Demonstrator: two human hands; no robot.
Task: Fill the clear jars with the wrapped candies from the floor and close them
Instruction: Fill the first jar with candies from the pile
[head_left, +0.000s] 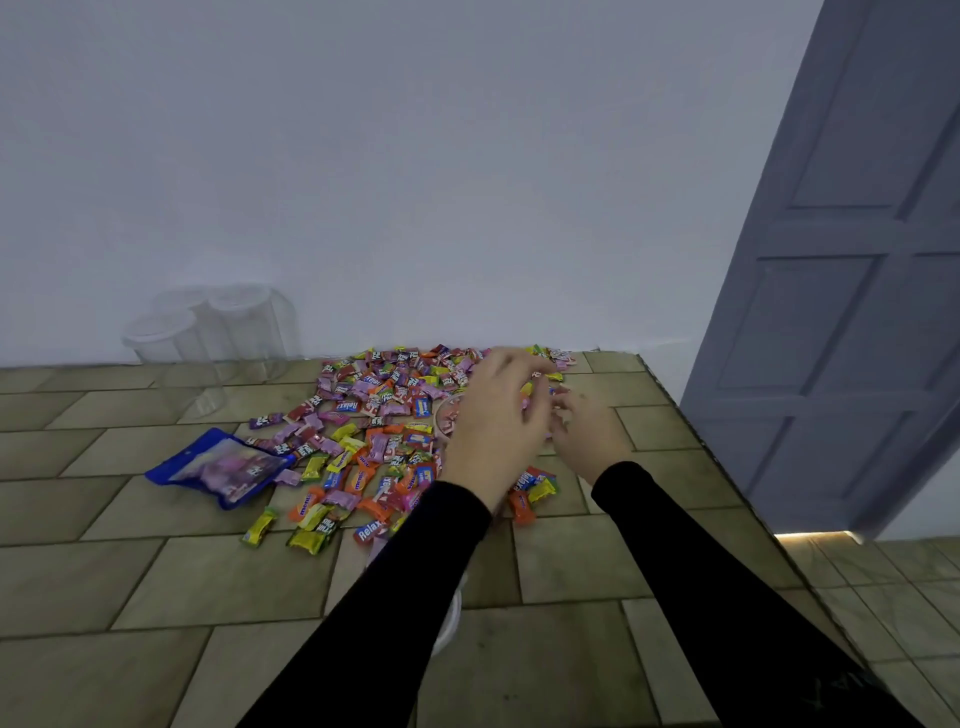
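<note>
Several wrapped candies (384, 415) in pink, orange, yellow and red lie spread over the tiled floor by the wall. An open clear jar (445, 415) stands in the pile, mostly hidden behind my hands, with some candies inside. My left hand (496, 415) hovers over the jar mouth, its curled fingers holding a few candies at the tips. My right hand (589, 434) is just to the right of the jar, fingers curled in around candies; the motion blurs them. A white lid (451, 618) lies on the floor, partly under my left forearm.
Three closed, empty clear jars (208, 332) stand against the wall at the back left. A blue candy bag (221, 467) lies open at the left of the pile. A grey door (852, 291) stands at the right, beyond the raised floor edge.
</note>
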